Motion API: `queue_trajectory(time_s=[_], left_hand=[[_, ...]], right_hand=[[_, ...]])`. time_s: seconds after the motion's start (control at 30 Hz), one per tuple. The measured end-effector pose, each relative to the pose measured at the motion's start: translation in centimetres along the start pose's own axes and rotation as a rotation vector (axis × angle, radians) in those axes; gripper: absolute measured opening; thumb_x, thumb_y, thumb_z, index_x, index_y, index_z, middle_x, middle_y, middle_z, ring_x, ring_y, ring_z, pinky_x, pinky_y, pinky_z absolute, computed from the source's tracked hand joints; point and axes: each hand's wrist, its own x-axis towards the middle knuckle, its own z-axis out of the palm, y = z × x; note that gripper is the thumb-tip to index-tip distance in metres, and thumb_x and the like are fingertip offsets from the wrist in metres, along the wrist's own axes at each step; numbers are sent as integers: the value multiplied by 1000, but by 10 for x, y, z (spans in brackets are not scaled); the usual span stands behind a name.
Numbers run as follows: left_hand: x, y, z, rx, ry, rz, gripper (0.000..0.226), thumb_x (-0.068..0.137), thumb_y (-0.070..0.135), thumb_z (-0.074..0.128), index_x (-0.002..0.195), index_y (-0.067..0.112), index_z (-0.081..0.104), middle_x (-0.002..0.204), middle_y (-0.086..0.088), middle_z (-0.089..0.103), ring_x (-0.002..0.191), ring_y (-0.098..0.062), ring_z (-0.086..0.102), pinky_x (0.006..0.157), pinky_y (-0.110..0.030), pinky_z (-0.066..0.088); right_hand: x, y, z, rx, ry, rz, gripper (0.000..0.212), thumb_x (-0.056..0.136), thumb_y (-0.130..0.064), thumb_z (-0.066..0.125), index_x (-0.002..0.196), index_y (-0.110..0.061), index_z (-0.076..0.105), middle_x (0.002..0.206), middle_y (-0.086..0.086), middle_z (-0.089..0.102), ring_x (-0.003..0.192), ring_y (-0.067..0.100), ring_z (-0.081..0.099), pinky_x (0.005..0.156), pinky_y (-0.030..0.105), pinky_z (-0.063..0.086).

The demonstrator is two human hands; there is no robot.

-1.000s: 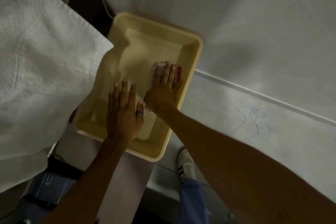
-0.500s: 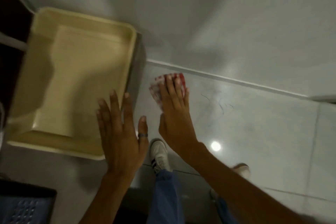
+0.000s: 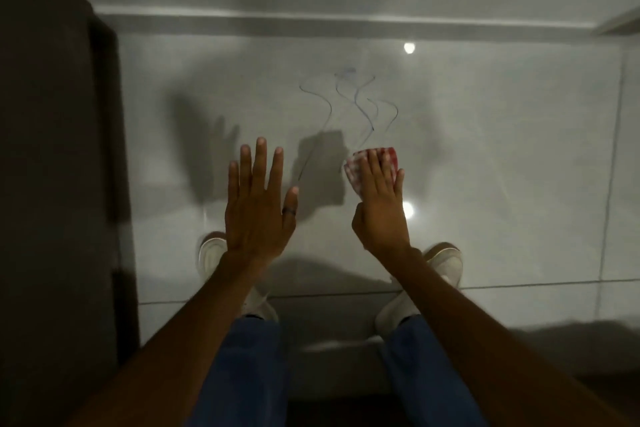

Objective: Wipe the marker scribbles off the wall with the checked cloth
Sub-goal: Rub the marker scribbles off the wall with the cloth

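tray now out of view, right hand [image 3: 379, 204] flat on checked cloth [image 3: 356, 168] below scribbles [image 3: 353, 100]

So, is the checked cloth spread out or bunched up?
Bunched up: the checked cloth shows as a small wad under the right hand, just below the marker scribbles.

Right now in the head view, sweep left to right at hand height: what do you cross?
Dark panel → left hand, open, holding nothing → checked cloth → right hand, fingers lying over the cloth → tile joint. The marker scribbles sit above the cloth, not on this line.
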Motion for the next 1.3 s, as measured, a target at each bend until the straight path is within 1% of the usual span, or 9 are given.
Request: queue_trajectory(time_s=[0.27, 0.4, 0.53, 0.73, 0.9, 0.97, 1.13, 1.17, 1.3], left_hand=[[49, -46, 121, 84, 0, -67, 70, 112, 46, 28, 173, 12, 20, 181, -19, 12, 167, -44, 7, 136, -58, 10], [67, -66, 155, 65, 23, -68, 68, 112, 44, 27, 173, 14, 17, 181, -18, 10, 168, -42, 6, 136, -59, 9], [68, -70, 176, 111, 152, -50, 65, 114, 42, 27, 173, 15, 19, 180, -18, 15, 168, -41, 12, 136, -57, 8], [68, -75, 183, 106, 263, -17, 63, 113, 42, 32, 172, 20, 25, 180, -14, 22, 167, -37, 17, 136, -54, 10], [68, -77, 182, 85, 297, -3, 63, 112, 44, 35, 170, 19, 31, 178, -15, 26, 166, -37, 21, 135, -55, 13], [69, -77, 182, 76, 305, -2, 63, 112, 43, 36, 169, 18, 32, 178, -16, 27, 166, -39, 23, 135, -56, 14], [68, -73, 176, 39, 290, -6, 63, 111, 41, 36, 169, 16, 33, 178, -16, 27, 166, -39, 21, 135, -56, 13], [68, -73, 176, 38, 283, -7, 64, 111, 42, 36, 169, 17, 33, 178, -16, 26, 166, -38, 20, 135, -56, 12], [69, -73, 177, 52, 278, -8, 66, 110, 44, 35, 169, 16, 33, 178, -17, 26, 166, -40, 21, 135, -57, 14]], right_hand=[[50, 65, 76, -8, 66, -41, 82, 95, -2, 55, 168, -8, 18, 178, 12, 11, 167, 32, -1, 135, 53, -6], [57, 81, 106, -119, -35, -232, 79, 98, -29, 46, 167, -5, 17, 178, 16, 10, 166, 34, 2, 136, 48, -7], [78, 107, 108, -344, 38, -487, 68, 109, -44, 25, 167, -8, 24, 177, 14, 19, 166, 32, 12, 135, 54, 10], [144, 114, 78, -302, 267, -48, 67, 109, -45, 15, 169, -15, 14, 179, 11, 11, 167, 31, 3, 135, 56, 5], [105, 114, 101, -514, -79, -891, 63, 111, -43, 29, 168, -17, 22, 176, 14, 23, 165, 35, 14, 134, 58, 12], [121, 127, 86, -564, -107, -1069, 60, 110, -40, 34, 166, -19, 30, 174, 11, 30, 164, 35, 21, 134, 56, 13], [161, 120, 60, -376, 251, -188, 66, 109, -47, 22, 169, -20, 19, 178, 12, 16, 166, 34, 9, 134, 57, 11], [158, 111, 66, -380, 245, -165, 69, 108, -51, 20, 169, -19, 16, 178, 12, 14, 166, 34, 7, 135, 55, 6], [151, 120, 68, -615, -58, -915, 64, 111, -47, 26, 169, -21, 17, 177, 12, 21, 166, 35, 13, 135, 52, 0]])
